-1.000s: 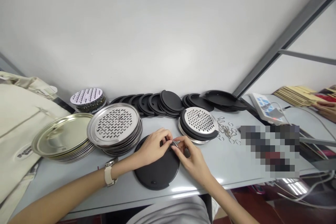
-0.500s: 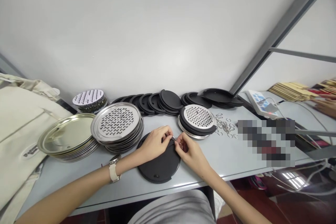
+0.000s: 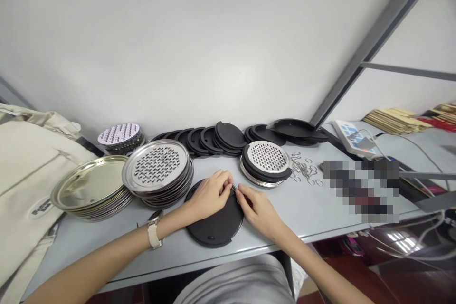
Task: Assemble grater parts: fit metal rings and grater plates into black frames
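Observation:
A black round plate (image 3: 219, 225) lies flat at the front of the table, with a small hole near its front edge. Both my hands meet over its far right edge, pinching a small metal wire loop (image 3: 233, 188) that is mostly covered by fingertips. My left hand (image 3: 210, 197), with a watch at the wrist, rests across the plate and is closed on the loop from the left. From the right, my right hand (image 3: 259, 209) is closed with thumb and index finger at the same loop. Whether the loop passes through the plate cannot be seen.
Metal grater discs (image 3: 156, 166) and shiny metal trays (image 3: 94, 183) are stacked at left. Several black plates (image 3: 230, 135) lean along the wall. Right of my hands stand a grater disc on black plates (image 3: 269, 156) and scattered wire loops (image 3: 304, 170). A grey post (image 3: 363, 52) rises at right.
My right fingers have drawn closer together around the wire loop, which shows less now. Another person's hand at the far right has left the view. The black plate keeps its place.

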A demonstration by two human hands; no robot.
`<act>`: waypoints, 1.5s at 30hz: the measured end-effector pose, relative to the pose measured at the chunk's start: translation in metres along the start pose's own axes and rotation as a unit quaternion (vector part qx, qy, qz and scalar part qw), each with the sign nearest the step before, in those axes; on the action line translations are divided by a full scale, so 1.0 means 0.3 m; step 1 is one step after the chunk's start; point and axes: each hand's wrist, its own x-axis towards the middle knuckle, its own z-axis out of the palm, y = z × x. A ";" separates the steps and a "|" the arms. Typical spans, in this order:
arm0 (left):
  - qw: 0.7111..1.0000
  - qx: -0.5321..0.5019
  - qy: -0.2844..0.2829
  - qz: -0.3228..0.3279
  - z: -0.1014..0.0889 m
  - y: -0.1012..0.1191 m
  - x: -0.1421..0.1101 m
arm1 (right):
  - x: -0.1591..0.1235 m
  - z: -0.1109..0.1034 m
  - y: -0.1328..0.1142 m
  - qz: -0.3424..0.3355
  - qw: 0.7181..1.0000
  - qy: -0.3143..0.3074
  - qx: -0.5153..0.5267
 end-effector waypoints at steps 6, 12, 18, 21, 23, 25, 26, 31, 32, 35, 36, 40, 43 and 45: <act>1.000 0.002 -0.006 0.002 -0.002 0.001 0.002 | 0.002 0.002 0.001 -0.015 1.000 0.005 -0.019; 1.000 0.007 -0.006 0.000 0.000 0.001 0.002 | -0.004 0.016 0.011 -0.030 0.997 0.013 -0.066; 0.999 0.032 -0.009 0.005 0.004 0.000 0.000 | -0.008 0.021 0.016 -0.033 0.994 -0.001 -0.107; 0.998 0.056 -0.009 0.003 0.005 -0.002 -0.001 | -0.009 0.017 0.016 -0.033 0.994 -0.003 -0.103; 0.997 0.076 -0.009 0.003 0.005 0.000 -0.003 | -0.009 0.015 0.015 -0.033 0.995 -0.003 -0.099; 0.995 0.099 -0.010 0.002 0.004 0.004 -0.005 | -0.009 0.014 0.014 -0.031 0.995 -0.004 -0.094; 0.994 0.113 -0.009 0.000 0.003 0.007 -0.007 | -0.009 0.013 0.013 -0.030 0.995 -0.005 -0.091; 0.981 0.191 -0.004 -0.025 0.006 0.014 -0.017 | -0.011 0.012 0.009 -0.023 0.996 -0.011 -0.083; 0.979 0.204 -0.003 -0.030 0.006 0.014 -0.019 | -0.011 0.011 0.009 -0.023 0.996 -0.013 -0.081; 0.972 0.233 -0.007 -0.040 0.004 0.017 -0.017 | -0.011 0.006 0.008 -0.023 0.997 -0.023 -0.076; 0.970 0.240 -0.010 -0.040 0.003 0.019 -0.016 | -0.012 0.004 0.008 -0.023 0.997 -0.026 -0.075; 0.965 0.259 -0.028 -0.033 -0.001 0.023 -0.009 | -0.018 -0.001 0.007 -0.016 0.997 -0.042 -0.070; 0.963 0.265 -0.035 -0.028 -0.002 0.023 -0.006 | -0.025 -0.003 0.008 -0.015 0.997 -0.052 -0.059; 0.964 0.262 -0.036 -0.024 -0.003 0.020 -0.006 | -0.031 -0.004 0.008 -0.017 0.997 -0.054 -0.052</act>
